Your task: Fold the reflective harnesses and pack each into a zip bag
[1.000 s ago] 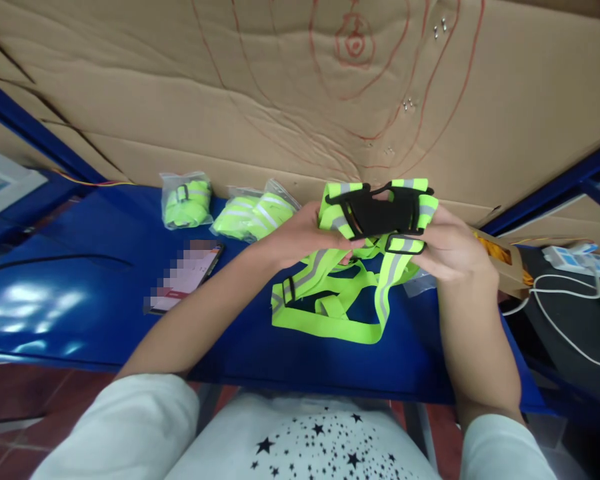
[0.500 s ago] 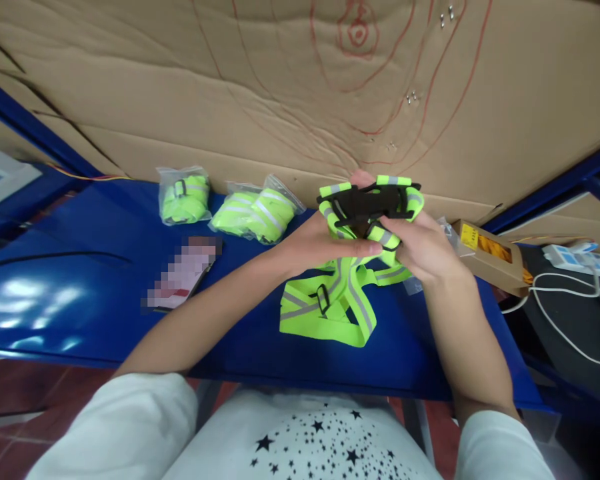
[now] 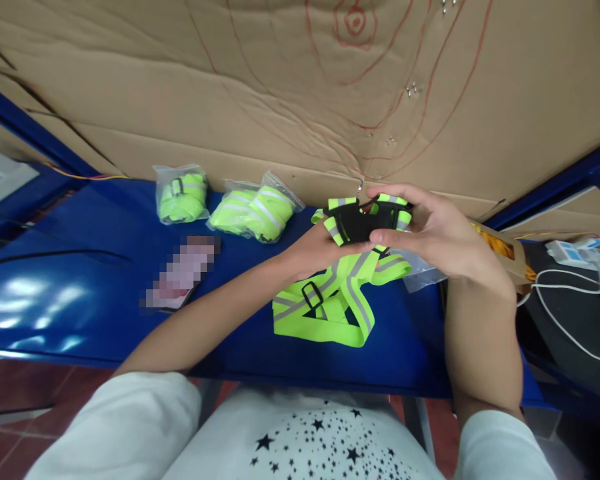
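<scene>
A neon-yellow reflective harness (image 3: 357, 293) with grey stripes lies partly on the blue table, its upper end raised in both hands. That end carries a black plastic piece (image 3: 357, 221) with strap loops threaded through it. My left hand (image 3: 325, 243) is closed on its left side and lower edge, most of the fingers hidden behind it. From the right, my right hand (image 3: 430, 227) pinches the piece, thumb in front and fingers along the top. A black slider buckle (image 3: 312, 294) sits on the strap lying on the table.
Bagged yellow straps (image 3: 184, 195) and further bagged straps (image 3: 255, 210) lie along the back. A phone (image 3: 183, 273) rests at the left. Beyond my right hand are a clear plastic bag (image 3: 423, 270), a cardboard box (image 3: 513, 257) and white cables (image 3: 570, 287). Cardboard (image 3: 280, 100) stands behind the table.
The black piece has come lower and turned in my hands. My right hand has moved up and round to its right side. The hanging straps have shifted slightly left.
</scene>
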`<act>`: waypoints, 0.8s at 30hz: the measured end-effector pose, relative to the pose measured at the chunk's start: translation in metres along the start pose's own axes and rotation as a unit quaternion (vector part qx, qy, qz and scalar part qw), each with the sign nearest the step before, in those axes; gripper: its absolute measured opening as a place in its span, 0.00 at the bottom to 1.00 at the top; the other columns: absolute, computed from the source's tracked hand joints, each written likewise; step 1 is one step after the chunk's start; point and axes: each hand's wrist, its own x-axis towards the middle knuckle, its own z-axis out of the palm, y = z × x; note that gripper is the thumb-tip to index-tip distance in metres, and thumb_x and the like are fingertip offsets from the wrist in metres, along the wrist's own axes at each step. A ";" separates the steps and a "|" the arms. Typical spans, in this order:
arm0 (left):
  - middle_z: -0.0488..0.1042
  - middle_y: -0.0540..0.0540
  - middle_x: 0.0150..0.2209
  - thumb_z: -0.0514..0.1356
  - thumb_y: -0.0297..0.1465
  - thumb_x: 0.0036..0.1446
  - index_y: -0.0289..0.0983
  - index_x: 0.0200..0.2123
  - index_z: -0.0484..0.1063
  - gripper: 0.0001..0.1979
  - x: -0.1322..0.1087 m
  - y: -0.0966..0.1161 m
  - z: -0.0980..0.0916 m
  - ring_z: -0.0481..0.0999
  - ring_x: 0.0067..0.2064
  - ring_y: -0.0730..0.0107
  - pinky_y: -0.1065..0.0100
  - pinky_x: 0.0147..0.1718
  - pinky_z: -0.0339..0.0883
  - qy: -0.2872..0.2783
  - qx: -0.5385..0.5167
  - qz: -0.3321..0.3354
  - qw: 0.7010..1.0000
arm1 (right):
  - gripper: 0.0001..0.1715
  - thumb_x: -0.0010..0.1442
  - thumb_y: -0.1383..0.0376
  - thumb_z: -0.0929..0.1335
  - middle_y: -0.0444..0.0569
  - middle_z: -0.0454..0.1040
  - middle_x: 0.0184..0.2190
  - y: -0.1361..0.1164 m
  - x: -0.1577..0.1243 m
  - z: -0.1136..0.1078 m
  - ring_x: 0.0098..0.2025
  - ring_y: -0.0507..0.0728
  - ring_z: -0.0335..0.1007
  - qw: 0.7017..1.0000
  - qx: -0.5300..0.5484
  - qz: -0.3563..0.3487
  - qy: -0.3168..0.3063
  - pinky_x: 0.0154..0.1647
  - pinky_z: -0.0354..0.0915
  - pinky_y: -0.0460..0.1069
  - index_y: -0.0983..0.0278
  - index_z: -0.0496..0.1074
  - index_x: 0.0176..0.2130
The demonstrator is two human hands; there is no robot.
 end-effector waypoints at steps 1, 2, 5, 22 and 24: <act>0.81 0.44 0.56 0.78 0.40 0.48 0.42 0.55 0.79 0.30 0.000 -0.002 0.002 0.77 0.61 0.52 0.50 0.64 0.67 0.000 -0.007 0.003 1.000 | 0.30 0.51 0.61 0.82 0.46 0.79 0.54 -0.001 0.000 0.001 0.58 0.62 0.75 1.000 -0.013 -0.013 0.007 0.58 0.76 0.56 0.55 0.79 0.52; 0.81 0.44 0.56 0.79 0.39 0.47 0.43 0.55 0.78 0.32 -0.001 -0.003 0.003 0.77 0.61 0.52 0.50 0.64 0.67 -0.004 -0.018 0.003 1.000 | 0.29 0.51 0.62 0.82 0.46 0.80 0.52 -0.003 -0.002 0.003 0.55 0.61 0.76 0.999 -0.023 -0.028 0.013 0.59 0.75 0.56 0.55 0.79 0.52; 0.81 0.43 0.56 0.79 0.38 0.45 0.44 0.57 0.77 0.34 -0.003 0.001 0.006 0.80 0.59 0.49 0.49 0.61 0.71 -0.062 -0.081 -0.036 0.994 | 0.24 0.55 0.63 0.81 0.45 0.81 0.46 -0.014 -0.010 0.011 0.50 0.60 0.79 0.995 -0.043 -0.074 0.050 0.58 0.75 0.57 0.54 0.80 0.51; 0.85 0.40 0.45 0.69 0.52 0.58 0.38 0.51 0.80 0.27 -0.004 0.034 -0.003 0.83 0.54 0.45 0.51 0.52 0.79 -0.113 -0.131 -0.089 0.981 | 0.20 0.62 0.61 0.75 0.41 0.64 0.71 -0.023 -0.009 0.009 0.79 0.67 0.46 0.972 -0.144 -0.159 -0.098 0.77 0.55 0.68 0.50 0.80 0.54; 0.85 0.40 0.47 0.70 0.47 0.59 0.38 0.51 0.80 0.24 -0.005 0.039 -0.004 0.83 0.55 0.44 0.49 0.53 0.79 -0.110 -0.134 -0.080 0.982 | 0.22 0.63 0.59 0.75 0.41 0.62 0.72 -0.021 -0.008 0.006 0.78 0.65 0.49 0.984 -0.073 -0.148 -0.061 0.75 0.59 0.64 0.50 0.78 0.56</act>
